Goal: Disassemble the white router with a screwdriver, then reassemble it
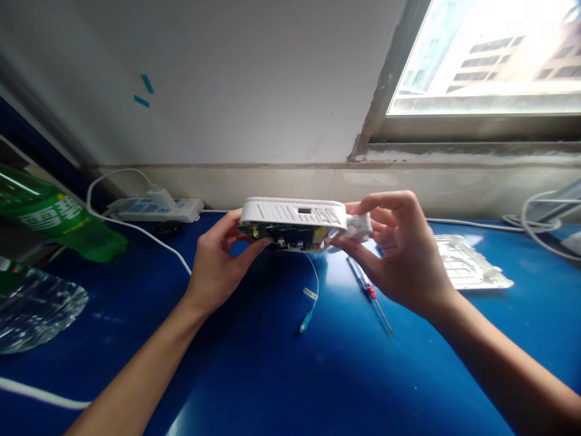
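Held up above the blue table is a white plastic device housing [290, 212], like a router, with a green circuit board [290, 234] showing along its open lower side. My left hand [222, 260] grips its left end, thumb on the board's edge. At the right end, the fingers of my right hand [399, 254] close round the housing and a white block-like part [359, 225] there. A thin white cable with a teal connector [306, 321] hangs or lies below the device. Beyond my right thumb rests a screwdriver [370, 290] with a red collar.
A white slotted cover [469, 263] lies at the right. Toward the back left sits a power strip [157, 209] with a white plug and cord. A green bottle [59, 212] and a clear bottle [39, 309] lie at the left. The wall and window stand behind the table.
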Available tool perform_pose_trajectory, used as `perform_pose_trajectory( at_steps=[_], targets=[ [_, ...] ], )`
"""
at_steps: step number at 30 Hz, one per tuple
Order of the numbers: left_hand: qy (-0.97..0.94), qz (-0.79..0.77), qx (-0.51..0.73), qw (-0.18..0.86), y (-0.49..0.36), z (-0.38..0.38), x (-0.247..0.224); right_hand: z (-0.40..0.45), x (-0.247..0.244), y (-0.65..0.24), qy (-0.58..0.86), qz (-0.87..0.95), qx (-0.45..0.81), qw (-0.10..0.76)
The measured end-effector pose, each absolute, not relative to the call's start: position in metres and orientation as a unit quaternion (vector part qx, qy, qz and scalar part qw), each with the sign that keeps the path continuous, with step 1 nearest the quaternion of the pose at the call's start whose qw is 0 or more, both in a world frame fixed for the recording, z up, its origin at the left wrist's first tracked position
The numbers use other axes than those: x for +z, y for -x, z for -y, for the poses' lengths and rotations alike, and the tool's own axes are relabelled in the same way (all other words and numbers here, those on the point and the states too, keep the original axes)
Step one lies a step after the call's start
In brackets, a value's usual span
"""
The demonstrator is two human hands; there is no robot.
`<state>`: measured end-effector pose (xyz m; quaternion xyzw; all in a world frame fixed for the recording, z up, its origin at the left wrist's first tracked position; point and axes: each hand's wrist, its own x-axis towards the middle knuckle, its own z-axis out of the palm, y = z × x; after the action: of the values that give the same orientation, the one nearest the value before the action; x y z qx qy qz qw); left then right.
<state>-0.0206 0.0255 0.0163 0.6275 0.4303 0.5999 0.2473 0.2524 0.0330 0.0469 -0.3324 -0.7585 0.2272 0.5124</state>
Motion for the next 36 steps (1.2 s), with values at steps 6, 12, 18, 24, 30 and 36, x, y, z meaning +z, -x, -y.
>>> perform_pose_trajectory(
  at_steps=[6, 12, 18, 24, 30, 36],
  targets=[
    [-0.650, -0.388, 0.608, 0.237, 0.008, -0.018, 0.027, -0.021, 0.033, -0.251, 0.340, 0.647, 0.369, 0.574],
    [-0.631, -0.383, 0.606, 0.297, -0.005, -0.014, 0.027, -0.026, 0.025, -0.257, 0.350, 0.620, 0.420, 0.563],
    [-0.560, -0.436, 0.630, 0.314, -0.005, -0.019, 0.021, -0.019, 0.005, -0.260, 0.418, 0.679, 0.370, 0.477],
    [-0.385, -0.474, 0.620, 0.493, -0.001, -0.021, 0.020, -0.015, 0.006, -0.256, 0.376, 0.677, 0.450, 0.444],
    [-0.425, -0.518, 0.516, 0.534, 0.017, -0.019, 0.029, -0.021, 0.004, -0.263, 0.419, 0.653, 0.455, 0.437],
    [-0.494, -0.544, 0.414, 0.537, 0.035, -0.025, 0.023, -0.023, -0.003, -0.267, 0.446, 0.723, 0.361, 0.386]
  ],
)
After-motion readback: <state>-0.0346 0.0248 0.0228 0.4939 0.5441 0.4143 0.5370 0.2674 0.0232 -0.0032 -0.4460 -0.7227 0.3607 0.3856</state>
